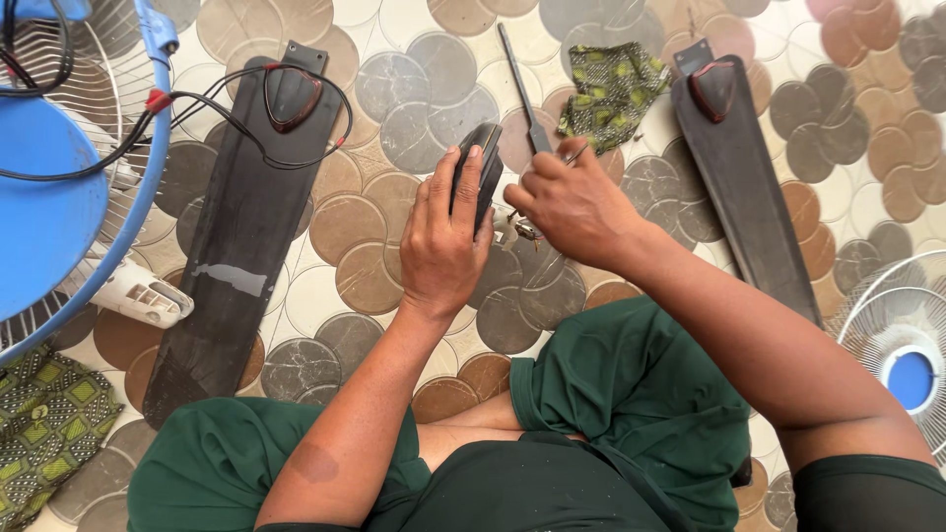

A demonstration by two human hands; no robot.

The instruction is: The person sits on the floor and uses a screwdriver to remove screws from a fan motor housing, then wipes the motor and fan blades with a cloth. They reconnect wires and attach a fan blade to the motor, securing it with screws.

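Your left hand (445, 236) is wrapping over a small dark rounded part (480, 163), fingers closed around it, holding it up on edge just above the patterned tile floor (414, 89), centre of the scene, in front of your knees. Your right hand (572, 202) is sitting just right of it, fingers pinched together on something thin and metallic; it's too hidden to name, so you're gripping a small tool or fastener and I cannot tell which.

Risks, as a judgement: the part is curved and smooth, and you're holding it mostly by the top edge, so it could be twisting out of your palm if the right hand pushes hard. Anything small being worked loose could be dropping onto the busy tile pattern and getting lost. Your fingertips are sitting close to where the right hand is working, so a slip could be jabbing them.

The part is looking black, glossy, dome-like, with a thin pale highlight along its rim; its underside is hidden.

Around you: a long dark fan blade (241, 236) is lying to the left with black and red wires (212, 108) looping over it, a second blade (744, 177) is lying to the right, a flat metal strip (522, 94) and a green patterned cloth (613, 91) are lying on the far side, a blue fan (44, 197) far left, a white fan grille (902, 340) near right.
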